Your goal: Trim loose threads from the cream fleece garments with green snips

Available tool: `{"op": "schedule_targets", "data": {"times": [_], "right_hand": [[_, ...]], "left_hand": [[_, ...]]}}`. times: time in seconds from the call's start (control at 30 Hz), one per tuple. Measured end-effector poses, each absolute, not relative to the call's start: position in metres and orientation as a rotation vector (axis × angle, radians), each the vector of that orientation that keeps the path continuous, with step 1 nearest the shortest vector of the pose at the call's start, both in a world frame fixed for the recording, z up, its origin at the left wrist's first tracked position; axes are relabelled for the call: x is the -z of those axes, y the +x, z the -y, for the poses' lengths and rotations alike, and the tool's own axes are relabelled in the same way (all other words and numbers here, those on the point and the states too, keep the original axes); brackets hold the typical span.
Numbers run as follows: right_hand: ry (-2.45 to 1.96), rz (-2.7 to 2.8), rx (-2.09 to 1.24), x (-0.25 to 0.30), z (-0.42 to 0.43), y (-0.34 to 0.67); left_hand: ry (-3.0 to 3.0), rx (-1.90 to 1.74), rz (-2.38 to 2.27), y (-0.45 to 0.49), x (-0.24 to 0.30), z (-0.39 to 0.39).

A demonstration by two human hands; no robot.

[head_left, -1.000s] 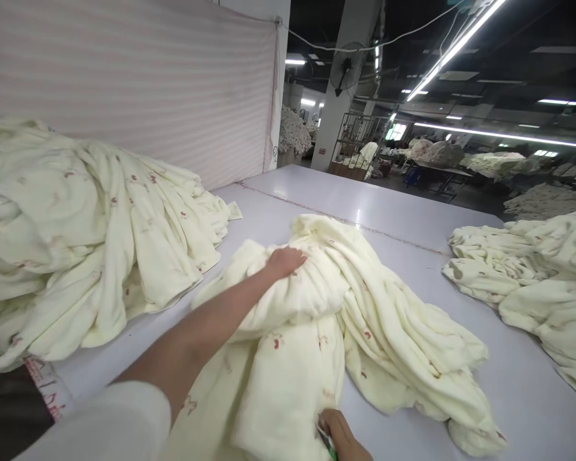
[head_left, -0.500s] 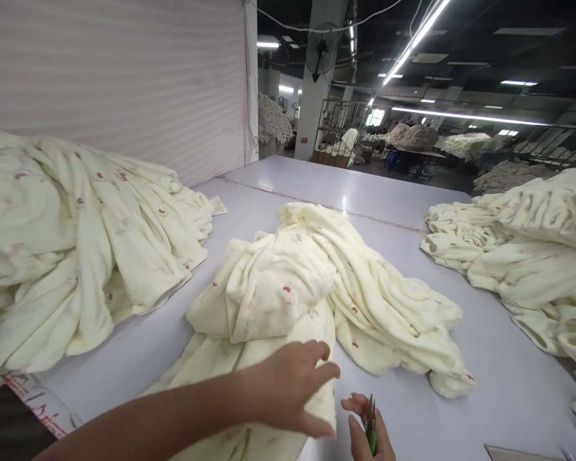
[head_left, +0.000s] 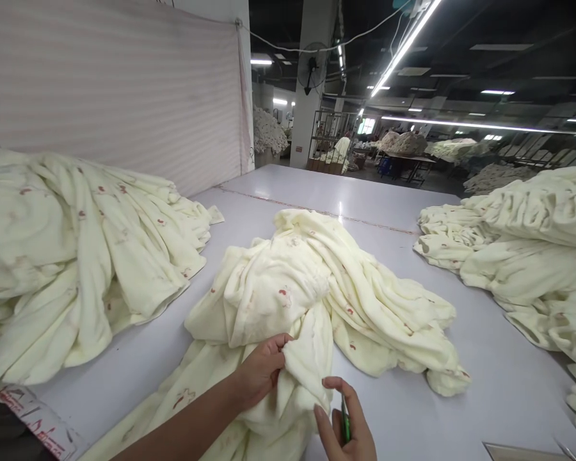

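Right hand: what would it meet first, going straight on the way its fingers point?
Most likely the cream printed fabric; depth leaves unclear whether the fingers touch it.

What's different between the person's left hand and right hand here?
The left hand pinches the cream cloth, while the right hand holds a small green tool.
The left hand is closed in its pinch; the right hand's thumb and forefinger stand apart.
The left hand is in front of the cream cloth; the right hand is by its right edge.
Both are bare and near the same cream cloth.
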State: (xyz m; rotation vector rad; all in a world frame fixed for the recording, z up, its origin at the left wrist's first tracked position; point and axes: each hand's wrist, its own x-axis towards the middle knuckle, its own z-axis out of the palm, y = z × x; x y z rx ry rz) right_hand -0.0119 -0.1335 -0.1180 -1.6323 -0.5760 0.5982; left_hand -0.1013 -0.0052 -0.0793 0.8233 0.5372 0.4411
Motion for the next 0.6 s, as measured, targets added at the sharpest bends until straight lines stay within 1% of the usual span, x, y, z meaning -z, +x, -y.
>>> {"op": "schedule_targets", "data": {"times": [0.13, 0.2, 0.27, 0.33, 0.4, 0.43, 0.5, 0.6], "right_hand": [[-1.504, 0.518, -0.706, 0.111, 0.120, -0.011], [-1.475, 0.481, -0.723, 0.109, 0.119, -0.006], [-1.492, 0.470, -0.706, 0.108, 0.121, 0.000], [-1.505, 0.502, -0.672, 0.107, 0.125, 0.005], [-1.499, 0.575, -0.630, 0.108, 0.127, 0.006], [-1.491, 0.621, -0.604, 0.108, 0.128, 0.005], [-1.486, 0.709, -0.572, 0.109, 0.128, 0.001], [-1.513, 0.785, -0.566, 0.109, 0.128, -0.006]], "left_hand": [[0.816, -0.485, -0.543, -0.105, 0.087, 0.008], [0.990, -0.432, -0.600, -0.110, 0.086, 0.008], [1.416, -0.351, -0.738, -0.117, 0.081, 0.009], [1.967, -0.317, -0.869, -0.121, 0.070, 0.014], [2.348, -0.359, -0.828, -0.120, 0.058, 0.020], [2.446, -0.384, -0.751, -0.117, 0.052, 0.022], [2.469, -0.400, -0.614, -0.109, 0.045, 0.025], [2.093, -0.426, -0.599, -0.094, 0.048, 0.024]]}}
